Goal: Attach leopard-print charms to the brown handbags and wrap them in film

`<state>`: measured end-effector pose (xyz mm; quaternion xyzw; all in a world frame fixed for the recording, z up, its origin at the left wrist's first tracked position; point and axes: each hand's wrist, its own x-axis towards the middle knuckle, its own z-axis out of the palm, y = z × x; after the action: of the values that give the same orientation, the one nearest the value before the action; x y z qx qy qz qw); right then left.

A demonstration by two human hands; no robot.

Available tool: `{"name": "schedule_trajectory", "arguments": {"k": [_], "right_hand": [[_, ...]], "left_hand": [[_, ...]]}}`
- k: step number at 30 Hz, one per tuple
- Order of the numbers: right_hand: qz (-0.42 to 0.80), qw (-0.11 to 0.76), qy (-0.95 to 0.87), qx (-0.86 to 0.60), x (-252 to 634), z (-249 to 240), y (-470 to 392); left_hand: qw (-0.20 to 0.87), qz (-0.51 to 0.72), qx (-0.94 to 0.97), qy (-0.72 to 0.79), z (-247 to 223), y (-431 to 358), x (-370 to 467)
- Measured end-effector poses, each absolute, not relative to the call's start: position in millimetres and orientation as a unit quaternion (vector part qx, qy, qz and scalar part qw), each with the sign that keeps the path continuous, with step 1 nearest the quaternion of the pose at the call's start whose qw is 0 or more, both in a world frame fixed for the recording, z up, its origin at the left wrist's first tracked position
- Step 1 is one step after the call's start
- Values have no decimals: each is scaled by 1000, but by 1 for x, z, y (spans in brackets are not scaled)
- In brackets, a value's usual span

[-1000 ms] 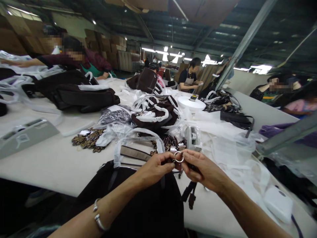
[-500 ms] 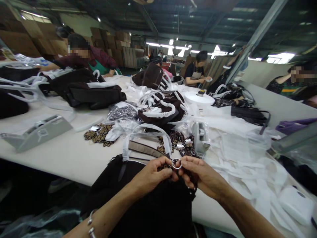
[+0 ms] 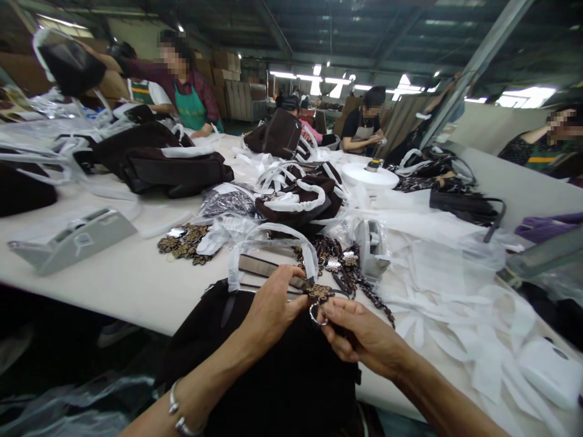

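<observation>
A dark handbag (image 3: 268, 382) lies in front of me at the table edge, with its zipper and a taupe strap (image 3: 259, 267) at the top. White wrapping covers its raised handle (image 3: 273, 230). Above the bag, my left hand (image 3: 271, 306) pinches the left side of a brown patterned charm (image 3: 320, 292), close to the handle's base; its fingertips are partly hidden. A silver split ring (image 3: 317, 315) hangs below the charm. Thumb and forefinger of my right hand (image 3: 364, 334) are closed on this ring.
Patterned charms (image 3: 189, 243) and dark chains (image 3: 364, 279) lie beyond the bag. Grey tape dispensers (image 3: 75, 240) stand left and right. More dark bags (image 3: 177, 170) and white strips (image 3: 446, 315) cover the table. A co-worker (image 3: 186, 91) at back left lifts a bag (image 3: 68, 67).
The ring has tipped down and the patterned charm now shows flat above it. My left hand has shifted up and left, my right slightly lower. A co-worker has straightened and raised a bag.
</observation>
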<state>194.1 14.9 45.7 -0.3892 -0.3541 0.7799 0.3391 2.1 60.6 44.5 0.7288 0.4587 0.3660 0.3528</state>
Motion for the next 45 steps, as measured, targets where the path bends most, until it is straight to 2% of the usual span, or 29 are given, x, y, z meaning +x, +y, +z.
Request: {"name": "schedule_trajectory", "arguments": {"k": [6, 14, 16, 21, 24, 36, 41, 45], "right_hand": [[769, 332, -382, -391, 197, 46, 17], [758, 318, -403, -402, 194, 47, 15], [740, 320, -411, -426, 195, 48, 16], [594, 376, -461, -542, 195, 49, 20], [548, 396, -479, -560, 190, 49, 20], [534, 433, -472, -552, 177, 50, 14], [489, 475, -492, -541, 170, 44, 7], [517, 510, -456, -514, 162, 38, 5]], "left_hand": [[426, 348, 739, 389, 43, 55, -8], [365, 372, 778, 351, 48, 51, -9], [321, 358, 800, 359, 49, 50, -12], [96, 360, 848, 377, 45, 34, -13], [51, 369, 857, 356, 42, 22, -8], [110, 400, 832, 368, 43, 16, -6], [166, 413, 816, 368, 36, 11, -3], [185, 425, 807, 365, 34, 11, -6]]}}
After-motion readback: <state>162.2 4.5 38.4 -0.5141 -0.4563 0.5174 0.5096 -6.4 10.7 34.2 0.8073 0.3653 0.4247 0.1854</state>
